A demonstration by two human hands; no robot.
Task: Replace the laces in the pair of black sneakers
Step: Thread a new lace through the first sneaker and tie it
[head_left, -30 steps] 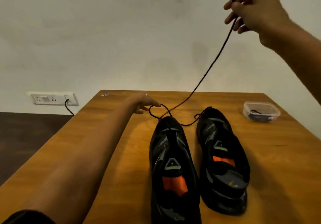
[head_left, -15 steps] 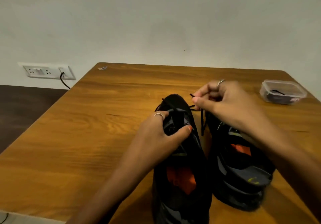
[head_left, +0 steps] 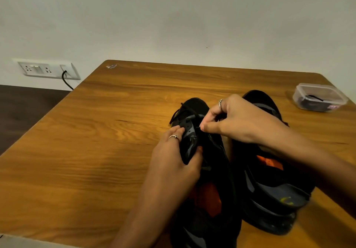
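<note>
My right hand [head_left: 238,118] pinched the black lace [head_left: 187,111] between thumb and forefinger just over the eyelets of the left sneaker [head_left: 208,151]; my left hand [head_left: 177,155] curled round that shoe's eyelet flap, holding it steady. I judged I was threading near the toe, and next the tip needed aiming into a small hole. A second earlier my right hand held the lace high overhead. The other sneaker [head_left: 269,170] sat beside it on the table [head_left: 96,151], the plastic box [head_left: 319,97] beyond
</note>
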